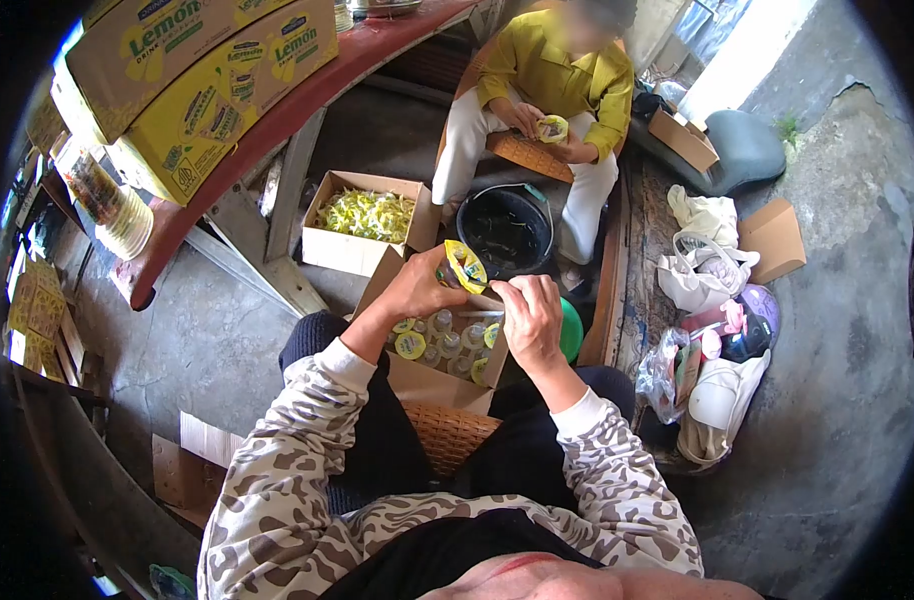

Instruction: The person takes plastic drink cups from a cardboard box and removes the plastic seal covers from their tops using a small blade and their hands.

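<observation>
My left hand [419, 286] is wrapped round a small cup with a yellow printed lid [465, 266], held tilted above an open cardboard box. Close to the lid's right edge, my right hand [532, 310] is closed in a pinch; what its fingertips grip is too small to name. Below both hands, the cardboard box [439, 388] holds several clear cups, some with yellow lids [410, 345]. Beyond the hands stands a black bucket [504, 230] with dark contents.
A person in a yellow shirt [557, 70] sits opposite, holding a yellow-lidded cup [552, 129]. A box of yellow strips [367, 214] stands left of the bucket. Lemon cartons [232, 105] rest on a red table [267, 125]. Bags [712, 270] lie right; a green object [571, 332] is near my right hand.
</observation>
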`<state>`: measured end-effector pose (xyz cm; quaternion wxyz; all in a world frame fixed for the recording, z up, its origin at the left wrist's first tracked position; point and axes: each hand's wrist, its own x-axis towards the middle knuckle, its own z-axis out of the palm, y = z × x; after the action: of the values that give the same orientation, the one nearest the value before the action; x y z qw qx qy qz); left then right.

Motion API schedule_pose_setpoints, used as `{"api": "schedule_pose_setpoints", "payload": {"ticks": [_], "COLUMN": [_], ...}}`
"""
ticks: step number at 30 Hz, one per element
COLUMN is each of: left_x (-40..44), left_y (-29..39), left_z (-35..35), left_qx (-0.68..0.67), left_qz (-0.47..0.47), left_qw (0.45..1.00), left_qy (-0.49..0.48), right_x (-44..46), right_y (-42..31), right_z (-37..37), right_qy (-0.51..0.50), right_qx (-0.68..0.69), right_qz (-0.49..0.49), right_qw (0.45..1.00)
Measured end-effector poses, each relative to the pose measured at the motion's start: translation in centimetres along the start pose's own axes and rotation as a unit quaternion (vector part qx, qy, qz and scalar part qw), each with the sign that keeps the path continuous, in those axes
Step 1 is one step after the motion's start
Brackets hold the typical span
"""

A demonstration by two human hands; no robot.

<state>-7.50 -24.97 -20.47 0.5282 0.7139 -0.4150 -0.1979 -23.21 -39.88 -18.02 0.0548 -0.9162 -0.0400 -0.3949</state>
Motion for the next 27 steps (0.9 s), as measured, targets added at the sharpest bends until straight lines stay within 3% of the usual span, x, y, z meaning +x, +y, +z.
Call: {"api": "schedule_pose_setpoints", "payload": {"ticks": [7,10,12,18,27], "left_x": [0.1,0.2,0.2,0.0,-0.5], "left_y": [0.8,0.5,0.3,0.9,1.4], "left_z": [-0.9,-0.9,-0.8,-0.7,-0.6], "left_qx": [-0.04,-0.102,-0.061,0.015,0.006], "left_qz": [-0.033,-0.051,0.014,0.011,0.01], "left_qw": [0.997,0.991,0.997,1.0,1.0], "left_qy": [-0.051,-0.062,-0.033,-0.006,-0.005], "right_x": [0.0,0.3,0.6,0.9,1.0], "right_y": [-0.2,0.0,0.1,0.0,-0.1], "right_z": [0.4,0.3,-0.1,-0.8,-0.9], "right_qy": [0.005,0.01,0.004,0.008,0.013], "right_qx": [0.022,0.103,0.132,0.069,0.031], "right_qz": [0.025,0.09,0.085,0.025,0.013], "right_qw": [0.999,0.991,0.988,0.997,0.999]}}
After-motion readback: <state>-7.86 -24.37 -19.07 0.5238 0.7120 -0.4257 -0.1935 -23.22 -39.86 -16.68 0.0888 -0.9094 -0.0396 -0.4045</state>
